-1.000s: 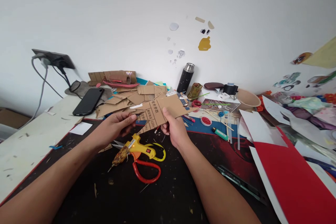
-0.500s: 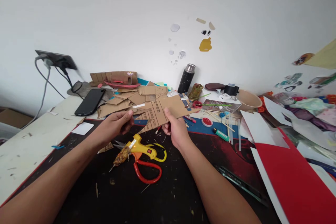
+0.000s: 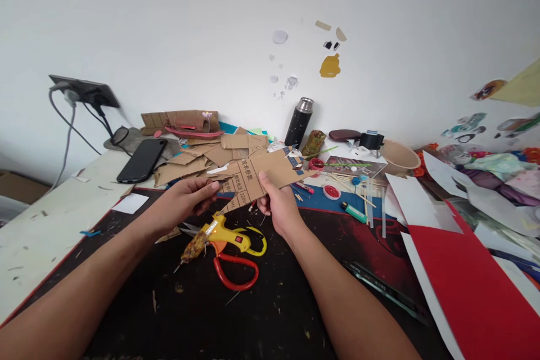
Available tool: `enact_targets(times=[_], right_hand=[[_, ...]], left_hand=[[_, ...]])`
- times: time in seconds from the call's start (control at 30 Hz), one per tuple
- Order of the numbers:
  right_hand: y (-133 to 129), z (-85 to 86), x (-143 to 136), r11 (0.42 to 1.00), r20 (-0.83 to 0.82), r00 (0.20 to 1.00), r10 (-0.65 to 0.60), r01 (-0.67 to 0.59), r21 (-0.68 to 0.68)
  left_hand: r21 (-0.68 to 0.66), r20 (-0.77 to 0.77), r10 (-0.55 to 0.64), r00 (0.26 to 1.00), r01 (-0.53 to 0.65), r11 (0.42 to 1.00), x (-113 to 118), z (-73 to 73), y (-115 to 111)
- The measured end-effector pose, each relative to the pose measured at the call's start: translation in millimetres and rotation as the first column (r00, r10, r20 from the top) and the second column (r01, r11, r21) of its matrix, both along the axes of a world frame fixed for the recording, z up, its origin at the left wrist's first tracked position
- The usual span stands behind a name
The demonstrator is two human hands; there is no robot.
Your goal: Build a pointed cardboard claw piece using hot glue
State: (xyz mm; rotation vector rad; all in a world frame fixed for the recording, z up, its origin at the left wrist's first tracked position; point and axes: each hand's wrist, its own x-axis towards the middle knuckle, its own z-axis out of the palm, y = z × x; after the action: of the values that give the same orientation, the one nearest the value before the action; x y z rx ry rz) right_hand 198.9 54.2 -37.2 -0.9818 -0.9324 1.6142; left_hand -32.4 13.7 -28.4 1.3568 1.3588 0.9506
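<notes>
A flat brown cardboard piece (image 3: 248, 176) with printed characters and jagged edges hangs above the black mat. My right hand (image 3: 280, 205) grips its lower right part, thumb on top and fingers beneath. At the piece's left edge is my left hand (image 3: 194, 197), its thumb and fingers pressed together; whatever may be between them is too small to make out. Below the hands a yellow glue gun (image 3: 221, 233) lies across scissors (image 3: 237, 274) with red and yellow handles.
A black phone (image 3: 142, 161) lies at the left. Behind are cardboard scraps (image 3: 183, 171), a small red boat model (image 3: 194, 133) and a black flask (image 3: 299, 122). A green lighter (image 3: 354, 212), thin sticks and a red sheet (image 3: 459, 275) are at the right.
The view has shifted slightly. My left thumb has come nearer the cardboard's left edge, and the piece has turned a little in my right hand.
</notes>
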Motion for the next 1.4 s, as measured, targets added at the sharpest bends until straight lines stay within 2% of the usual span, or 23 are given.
enact_targets(times=[0.23,0.57,0.87,1.13,1.4], right_hand=[[-0.8,0.7,-1.6,1.000,-0.017,1.000,-0.006,0.006,-0.010],[-0.4,-1.7,-0.3,1.000,-0.009,1.000,0.007,-0.007,0.002],[1.6,0.4,0.8,0.999,-0.014,0.999,-0.039,0.039,0.005],[-0.3,1.0,-0.9,1.000,0.001,1.000,0.005,-0.005,0.005],[-1.4,1.4,-1.3,1.000,0.007,1.000,0.012,-0.013,0.017]], left_hand=[[0.034,0.013,0.021,1.000,-0.021,0.999,3.0,3.9,-0.6],[0.050,0.028,0.061,0.998,-0.062,0.997,6.5,1.5,-1.7],[0.056,0.064,0.134,0.989,-0.138,0.989,-0.1,-3.5,3.9],[0.034,-0.021,0.032,0.999,-0.032,0.999,4.5,4.4,-1.5],[-0.006,0.027,0.016,0.999,-0.016,1.000,2.6,-0.6,0.2]])
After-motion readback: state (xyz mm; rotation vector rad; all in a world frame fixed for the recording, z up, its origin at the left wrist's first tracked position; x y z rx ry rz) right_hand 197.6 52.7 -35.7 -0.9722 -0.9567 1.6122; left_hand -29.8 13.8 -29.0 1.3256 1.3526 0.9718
